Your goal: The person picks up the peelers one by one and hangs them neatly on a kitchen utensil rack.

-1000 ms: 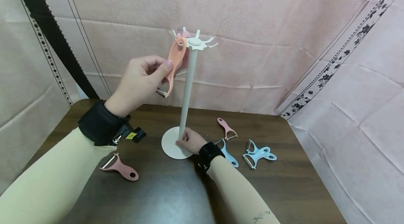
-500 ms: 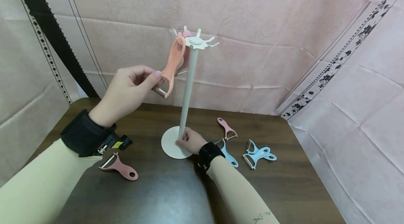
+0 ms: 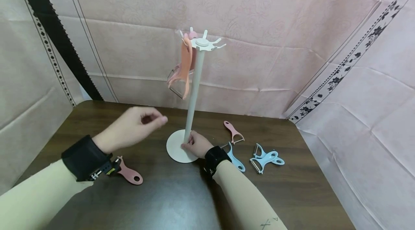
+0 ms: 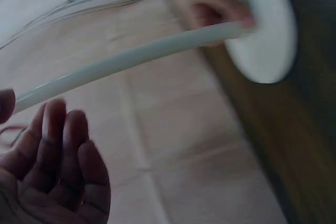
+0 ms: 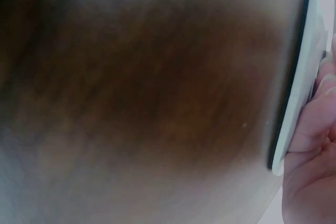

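Lowered from the orange peeler [image 3: 186,57] since the earlier frame, the left hand [image 3: 134,127] is now left of the white stand [image 3: 194,89], fingers loosely bent and holding nothing. At the stand's foot, the right hand [image 3: 198,144] pinches the pole.

Hung at the stand's upper left, the orange peeler is probably light, stiff and smooth (perhaps a little slippery); its handle, away from the blade, looks the place to grip. Behind it hangs pink plastic [image 3: 192,35], but the overlap makes it hard to say how many peelers are there.

On the bench [image 3: 155,201], a near pink peeler [image 3: 132,176] lies left of the stand, a far pink peeler [image 3: 231,129] and blue peelers [image 3: 266,158] to its right.

Against the earlier frame, the orange peeler hangs straighter, its blade end nearer the pole; the right hand is unchanged.
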Available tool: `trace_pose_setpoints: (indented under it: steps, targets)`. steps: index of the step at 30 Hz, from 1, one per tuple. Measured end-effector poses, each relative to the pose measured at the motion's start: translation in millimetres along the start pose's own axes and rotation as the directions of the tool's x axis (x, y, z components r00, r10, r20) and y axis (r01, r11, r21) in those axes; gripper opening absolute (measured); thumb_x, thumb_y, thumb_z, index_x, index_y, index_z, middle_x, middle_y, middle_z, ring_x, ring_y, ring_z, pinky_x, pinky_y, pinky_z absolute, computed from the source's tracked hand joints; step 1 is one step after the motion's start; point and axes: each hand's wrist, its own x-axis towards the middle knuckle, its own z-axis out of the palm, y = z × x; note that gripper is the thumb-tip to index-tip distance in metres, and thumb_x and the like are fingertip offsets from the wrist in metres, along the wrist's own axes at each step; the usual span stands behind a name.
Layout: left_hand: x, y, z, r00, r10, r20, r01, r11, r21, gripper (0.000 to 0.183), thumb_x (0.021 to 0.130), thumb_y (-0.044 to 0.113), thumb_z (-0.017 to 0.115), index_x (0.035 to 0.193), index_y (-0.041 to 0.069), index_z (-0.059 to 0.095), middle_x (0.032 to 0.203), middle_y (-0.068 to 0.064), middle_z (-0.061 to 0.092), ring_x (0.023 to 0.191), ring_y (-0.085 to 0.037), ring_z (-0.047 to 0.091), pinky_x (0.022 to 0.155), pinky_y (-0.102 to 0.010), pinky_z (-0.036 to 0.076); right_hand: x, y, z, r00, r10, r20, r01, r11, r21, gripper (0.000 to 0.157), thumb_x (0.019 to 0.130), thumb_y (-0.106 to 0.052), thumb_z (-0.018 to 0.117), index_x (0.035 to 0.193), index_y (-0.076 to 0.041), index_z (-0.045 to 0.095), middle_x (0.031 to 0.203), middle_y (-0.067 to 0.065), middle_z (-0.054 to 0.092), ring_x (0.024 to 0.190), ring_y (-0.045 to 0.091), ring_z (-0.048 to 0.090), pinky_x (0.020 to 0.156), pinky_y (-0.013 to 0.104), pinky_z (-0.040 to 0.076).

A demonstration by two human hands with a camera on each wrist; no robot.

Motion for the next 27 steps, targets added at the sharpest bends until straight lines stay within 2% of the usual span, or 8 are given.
trace_pose_setpoints:
  steps: [3, 6, 9, 12, 15, 18, 23, 27]
  targets:
    - [-8.5, -15.3, 13.8, 0.989, -0.014, 0.151, 0.007, 0.999, 0.044, 0.028, 0.094, 0.05, 0.056, 0.097, 0.026, 0.069, 0.085, 0.011, 0.065, 0.076, -0.013, 0.057, 0.066, -0.032, 0.048, 0, 1, -0.1, 1.0, -0.001, 0.004, 0.001, 1.0, 0.009, 0.026, 0.089, -0.028, 0.07, 0.092, -0.011, 0.051, 0.073, 0.0, 0.052, 0.064, 0.014, 0.049, 0.059, 0.029, 0.042]
    - [-17.4, -29.0, 23.5, 0.964, -0.023, 0.265, 0.004, 0.997, 0.072, 0.031, 0.092, 0.052, 0.058, 0.098, 0.023, 0.069, 0.084, 0.012, 0.064, 0.074, -0.009, 0.059, 0.066, -0.03, 0.049, -1, 0, 0.1, 1.0, 0.008, 0.005, -0.008, 1.0, 0.008, 0.026, 0.089, -0.028, 0.07, 0.092, -0.011, 0.051, 0.074, 0.0, 0.052, 0.065, 0.014, 0.05, 0.06, 0.029, 0.042]
    - [-25.3, -35.4, 25.7, 0.936, -0.077, 0.345, 0.033, 0.991, 0.131, 0.038, 0.087, 0.053, 0.065, 0.102, 0.018, 0.068, 0.09, 0.009, 0.065, 0.079, -0.009, 0.061, 0.07, -0.032, 0.051, -3, -3, -0.6, 1.0, 0.013, 0.003, -0.013, 1.0, 0.002, 0.027, 0.089, -0.029, 0.07, 0.092, -0.01, 0.051, 0.074, 0.0, 0.051, 0.066, 0.014, 0.05, 0.06, 0.029, 0.043]
    - [-31.7, -39.8, 23.9, 0.896, -0.164, 0.413, 0.074, 0.971, 0.227, 0.051, 0.081, 0.052, 0.071, 0.112, 0.011, 0.066, 0.104, 0.0, 0.065, 0.093, -0.017, 0.062, 0.079, -0.041, 0.051, -4, -3, -0.8, 1.0, 0.011, -0.003, -0.011, 1.0, -0.007, 0.027, 0.089, -0.029, 0.07, 0.091, -0.01, 0.051, 0.073, -0.001, 0.051, 0.065, 0.014, 0.049, 0.06, 0.029, 0.042]
    - [-37.3, -44.8, 22.6, 0.852, -0.253, 0.459, 0.11, 0.943, 0.315, 0.064, 0.075, 0.048, 0.078, 0.12, 0.005, 0.062, 0.114, -0.009, 0.062, 0.102, -0.026, 0.061, 0.086, -0.049, 0.048, -2, -1, -0.1, 1.0, 0.009, -0.004, -0.009, 1.0, -0.009, 0.027, 0.089, -0.029, 0.071, 0.091, -0.011, 0.05, 0.073, -0.001, 0.05, 0.064, 0.014, 0.049, 0.059, 0.028, 0.042]
    - [-42.0, -48.9, 22.5, 0.824, -0.309, 0.476, 0.133, 0.921, 0.367, 0.068, 0.071, 0.042, 0.084, 0.122, 0.003, 0.061, 0.115, -0.012, 0.061, 0.102, -0.027, 0.06, 0.087, -0.052, 0.046, -3, -1, 0.3, 1.0, 0.011, -0.007, -0.011, 1.0, -0.015, 0.027, 0.089, -0.029, 0.071, 0.091, -0.011, 0.05, 0.073, -0.001, 0.05, 0.064, 0.014, 0.048, 0.059, 0.028, 0.041]
    - [-47.9, -53.1, 24.4, 0.81, -0.337, 0.48, 0.132, 0.902, 0.411, 0.067, 0.069, 0.03, 0.086, 0.122, -0.001, 0.06, 0.114, -0.015, 0.061, 0.1, -0.029, 0.059, 0.088, -0.055, 0.044, -5, -3, -0.9, 1.0, 0.015, -0.011, -0.016, 1.0, -0.023, 0.027, 0.089, -0.029, 0.071, 0.091, -0.011, 0.05, 0.072, -0.001, 0.05, 0.063, 0.013, 0.047, 0.058, 0.028, 0.041]
    - [-56.0, -56.4, 25.7, 0.801, -0.33, 0.5, 0.11, 0.901, 0.419, 0.062, 0.07, 0.026, 0.086, 0.119, -0.001, 0.062, 0.111, -0.014, 0.062, 0.098, -0.031, 0.057, 0.087, -0.055, 0.043, -5, -4, -1.6, 1.0, 0.014, -0.006, -0.014, 1.0, -0.018, 0.027, 0.089, -0.03, 0.07, 0.092, -0.011, 0.05, 0.072, -0.002, 0.05, 0.063, 0.013, 0.047, 0.058, 0.027, 0.041]
